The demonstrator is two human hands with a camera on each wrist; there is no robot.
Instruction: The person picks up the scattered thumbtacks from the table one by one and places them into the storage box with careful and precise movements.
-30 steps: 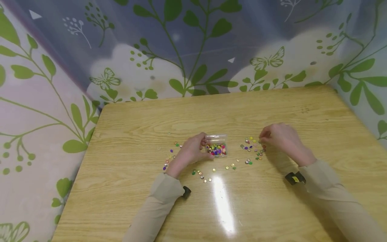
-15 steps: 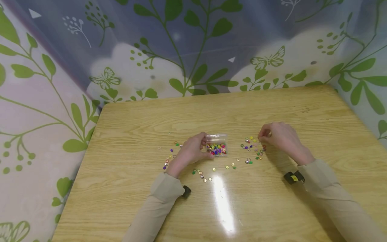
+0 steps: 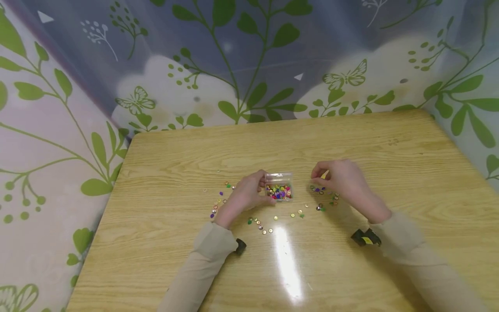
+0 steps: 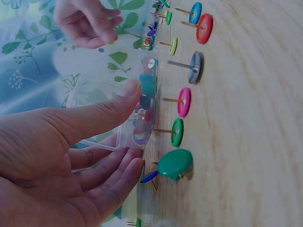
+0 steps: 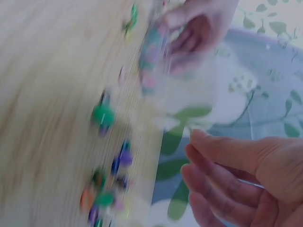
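Note:
A small clear plastic box (image 3: 279,177) with its lid raised stands on the table, part filled with colourful thumbtacks. My left hand (image 3: 246,196) grips its left side; in the left wrist view the thumb lies along the front and the fingers are behind. My right hand (image 3: 346,181) is above the loose thumbtacks (image 3: 320,208) to the right of the box. Its thumb and forefinger pinch a tiny thing, seen as a yellowish speck in the left wrist view, apparently a thumbtack. The right wrist view is blurred there.
More thumbtacks (image 3: 260,227) lie scattered in front of the box, several with points sideways or up. Others (image 3: 214,211) lie left of the left hand. The wooden table (image 3: 187,268) meets a leaf-patterned cloth (image 3: 249,60) at its back edge.
My right hand has moved left from the far side of the right-hand thumbtacks toward the box, its fingers pinched together. The left hand and the box have stayed in place.

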